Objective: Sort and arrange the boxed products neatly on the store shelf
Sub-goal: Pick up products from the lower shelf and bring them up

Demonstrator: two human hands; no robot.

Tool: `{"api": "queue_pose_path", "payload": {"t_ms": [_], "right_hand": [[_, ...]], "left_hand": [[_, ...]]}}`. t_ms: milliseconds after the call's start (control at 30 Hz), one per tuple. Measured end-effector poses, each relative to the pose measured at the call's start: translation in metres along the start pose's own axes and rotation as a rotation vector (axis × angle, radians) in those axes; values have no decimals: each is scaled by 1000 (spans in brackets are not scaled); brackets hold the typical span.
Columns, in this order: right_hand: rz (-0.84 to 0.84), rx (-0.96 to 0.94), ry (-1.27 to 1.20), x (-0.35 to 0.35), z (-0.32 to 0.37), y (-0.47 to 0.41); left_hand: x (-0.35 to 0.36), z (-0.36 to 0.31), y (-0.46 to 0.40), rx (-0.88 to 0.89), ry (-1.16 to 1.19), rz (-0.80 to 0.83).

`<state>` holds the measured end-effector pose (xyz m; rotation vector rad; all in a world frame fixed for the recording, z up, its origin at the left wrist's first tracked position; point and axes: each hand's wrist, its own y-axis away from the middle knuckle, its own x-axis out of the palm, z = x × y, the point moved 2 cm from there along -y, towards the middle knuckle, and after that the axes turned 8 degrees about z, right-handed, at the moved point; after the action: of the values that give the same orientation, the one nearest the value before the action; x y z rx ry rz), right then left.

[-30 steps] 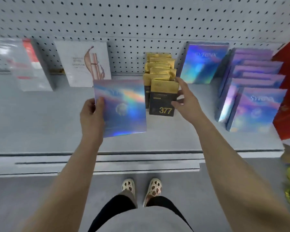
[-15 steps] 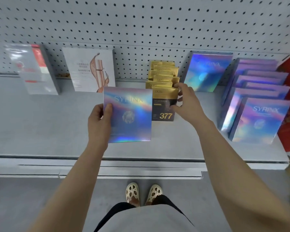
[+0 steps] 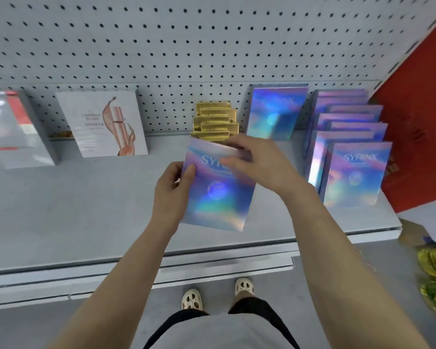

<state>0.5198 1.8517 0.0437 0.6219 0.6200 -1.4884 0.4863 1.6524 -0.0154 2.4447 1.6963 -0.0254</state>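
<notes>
— How many holographic boxes?
— One held above the shelf (image 3: 61, 210): left hand (image 3: 170, 195) grips the box (image 3: 218, 195), right hand (image 3: 259, 162) pinches its top. One leans behind; a row of six stands right (image 3: 347, 147).
— Gold ones?
— At least five (image 3: 215, 122).

A shop is shown. A grey metal shelf (image 3: 86, 210) is backed by a perforated pegboard wall (image 3: 186, 46) of the kind used on retail display units, and a strip rail for price labels (image 3: 212, 265) is seen along the shelf's front edge. Boxed goods are set out face-forward in groups: a row of holographic boxes (image 3: 358, 172) marked SYRINX at the right, a file of gold boxes (image 3: 215, 119) in the middle, a white box printed with a cosmetics picture (image 3: 101, 124) and a clear-wrapped red and white box (image 3: 13, 132) at the left. Several copies of one product are lined up one behind another, as stock is displayed for sale.
</notes>
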Motion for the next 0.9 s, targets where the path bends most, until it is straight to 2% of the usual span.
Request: {"api": "queue_pose_path", "payload": {"t_ms": [167, 267, 333, 433, 500, 667, 900], "right_hand": [[26, 26, -101, -49, -31, 5], [12, 35, -77, -87, -56, 4], [-17, 30, -60, -110, -73, -3], [-54, 48, 25, -132, -98, -20], [-47, 41, 66, -137, -110, -34], [-34, -6, 169, -126, -127, -63], [-171, -72, 369, -116, -135, -77]], "left_hand": [[53, -24, -15, 106, -60, 59], [86, -39, -33, 160, -163, 75], [105, -50, -48, 237, -306, 93], [122, -58, -66, 340, -670, 10], [126, -59, -74, 329, -825, -34], [129, -51, -83, 332, -1044, -60], [127, -39, -89, 287, -1167, -68]]}}
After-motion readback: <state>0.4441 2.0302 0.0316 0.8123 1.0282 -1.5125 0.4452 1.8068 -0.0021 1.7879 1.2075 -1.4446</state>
